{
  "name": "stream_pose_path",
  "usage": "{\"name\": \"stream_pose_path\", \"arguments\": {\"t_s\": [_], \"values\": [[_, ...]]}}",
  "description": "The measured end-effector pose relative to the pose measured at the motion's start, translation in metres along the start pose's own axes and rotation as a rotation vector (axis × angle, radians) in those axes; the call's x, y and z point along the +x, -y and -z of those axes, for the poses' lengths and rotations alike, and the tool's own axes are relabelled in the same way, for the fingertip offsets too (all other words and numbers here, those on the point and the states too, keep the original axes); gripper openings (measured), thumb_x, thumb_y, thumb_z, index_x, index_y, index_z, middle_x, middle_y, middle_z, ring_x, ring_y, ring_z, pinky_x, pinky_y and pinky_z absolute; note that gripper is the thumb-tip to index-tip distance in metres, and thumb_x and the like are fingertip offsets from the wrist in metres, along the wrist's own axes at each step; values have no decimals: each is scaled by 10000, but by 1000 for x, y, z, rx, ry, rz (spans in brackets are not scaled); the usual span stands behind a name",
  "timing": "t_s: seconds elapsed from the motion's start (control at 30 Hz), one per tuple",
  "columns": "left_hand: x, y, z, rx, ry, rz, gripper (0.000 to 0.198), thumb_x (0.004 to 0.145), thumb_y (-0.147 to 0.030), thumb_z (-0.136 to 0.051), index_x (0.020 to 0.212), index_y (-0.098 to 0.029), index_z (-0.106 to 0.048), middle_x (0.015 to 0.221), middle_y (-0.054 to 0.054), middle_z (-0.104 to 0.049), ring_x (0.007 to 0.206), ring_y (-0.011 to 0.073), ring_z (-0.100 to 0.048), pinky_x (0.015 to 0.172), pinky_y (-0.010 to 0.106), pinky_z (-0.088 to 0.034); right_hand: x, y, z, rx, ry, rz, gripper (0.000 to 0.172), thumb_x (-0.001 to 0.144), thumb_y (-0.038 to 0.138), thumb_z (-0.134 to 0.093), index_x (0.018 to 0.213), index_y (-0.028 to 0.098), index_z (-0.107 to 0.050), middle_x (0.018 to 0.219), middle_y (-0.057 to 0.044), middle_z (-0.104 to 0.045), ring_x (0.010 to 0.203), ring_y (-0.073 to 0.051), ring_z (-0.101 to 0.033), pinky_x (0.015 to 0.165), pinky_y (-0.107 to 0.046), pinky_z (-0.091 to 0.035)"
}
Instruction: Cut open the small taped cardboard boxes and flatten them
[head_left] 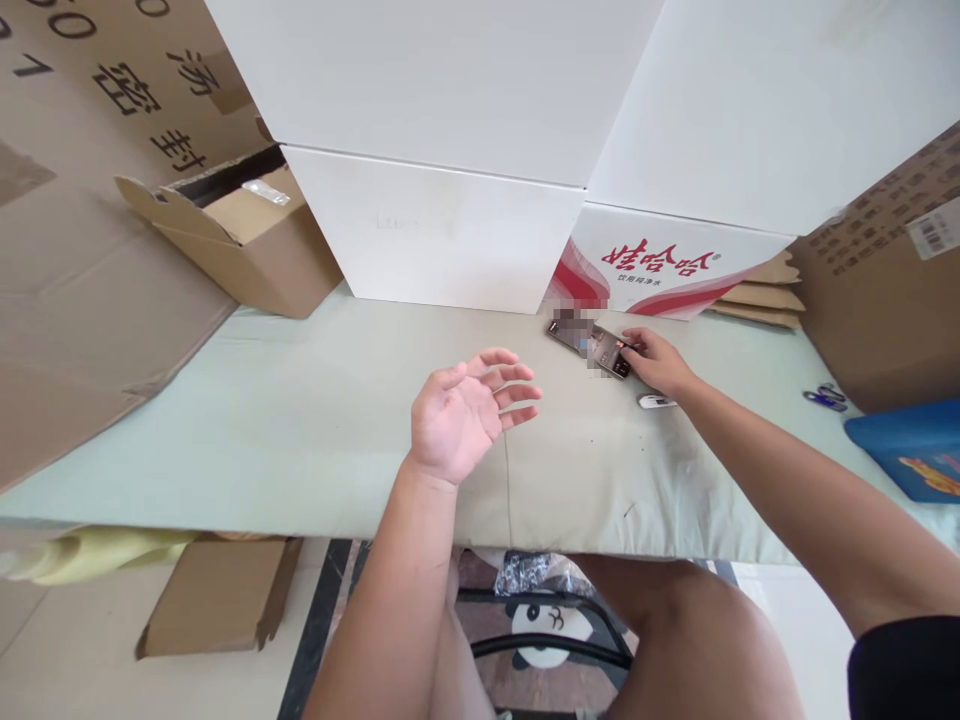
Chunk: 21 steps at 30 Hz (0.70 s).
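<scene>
My left hand (469,415) is raised over the middle of the cloth-covered table (300,400), palm turned up and fingers spread, holding nothing. Farther right, my right hand (658,360) has its thumb and fingers on the right end of a phone (600,350). The phone lies on the cloth with its screen lit and partly blurred, in front of a white box with red print (660,262). Just below my right hand is a small white object (655,401), partly hidden by the wrist.
White boxes (450,235) stand along the back. An open brown carton (262,240) is at the back left, large cardboard at both sides. Blue scissors (825,397) and a blue item (911,450) lie at the right. A flat carton (217,595) is below the table's left front.
</scene>
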<state>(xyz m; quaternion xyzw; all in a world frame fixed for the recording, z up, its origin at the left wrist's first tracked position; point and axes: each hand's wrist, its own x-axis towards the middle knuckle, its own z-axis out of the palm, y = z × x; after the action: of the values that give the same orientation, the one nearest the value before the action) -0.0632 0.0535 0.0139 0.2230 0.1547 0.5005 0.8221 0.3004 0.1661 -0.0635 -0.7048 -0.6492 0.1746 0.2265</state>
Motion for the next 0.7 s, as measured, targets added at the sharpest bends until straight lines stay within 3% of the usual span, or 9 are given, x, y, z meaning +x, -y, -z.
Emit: {"name": "stream_pose_path", "arguments": {"t_s": [0.13, 0.27, 0.5, 0.7], "values": [[0, -2, 0, -12, 4, -1, 377, 748, -455, -690, 987, -165, -727, 978, 90, -742, 919, 266, -713, 850, 401, -565, 3, 17, 0, -60, -41, 41, 452, 921, 484, -436, 1221, 230, -658, 1238, -142, -705, 1133, -336, -663, 1039, -560, -513], [0, -2, 0, -19, 0, -2, 375, 752, -453, -682, 989, -165, -719, 976, 88, -744, 920, 266, -714, 853, 401, -558, 7, 44, -6, -114, 27, 198, 488, 884, 498, -533, 1305, 284, -653, 1363, -114, -651, 1316, -371, -561, 1130, -586, -434], [-1, -4, 3, -16, 8, -17, 377, 762, -460, -677, 992, -165, -724, 985, 88, -741, 923, 264, -712, 856, 401, -556, 14, 80, -18, -322, 123, 361, 511, 910, 421, -478, 1387, 344, -644, 1541, -101, -515, 1445, -403, -426, 1161, -676, -312], [-2, -4, 3, -17, 10, -15, 369, 765, -459, -680, 989, -170, -728, 988, 88, -743, 925, 265, -711, 860, 399, -557, 12, 83, -28, -386, 130, 486, 457, 935, 393, -439, 1315, 401, -693, 1499, -48, -565, 1430, -372, -425, 1132, -661, -324]]}}
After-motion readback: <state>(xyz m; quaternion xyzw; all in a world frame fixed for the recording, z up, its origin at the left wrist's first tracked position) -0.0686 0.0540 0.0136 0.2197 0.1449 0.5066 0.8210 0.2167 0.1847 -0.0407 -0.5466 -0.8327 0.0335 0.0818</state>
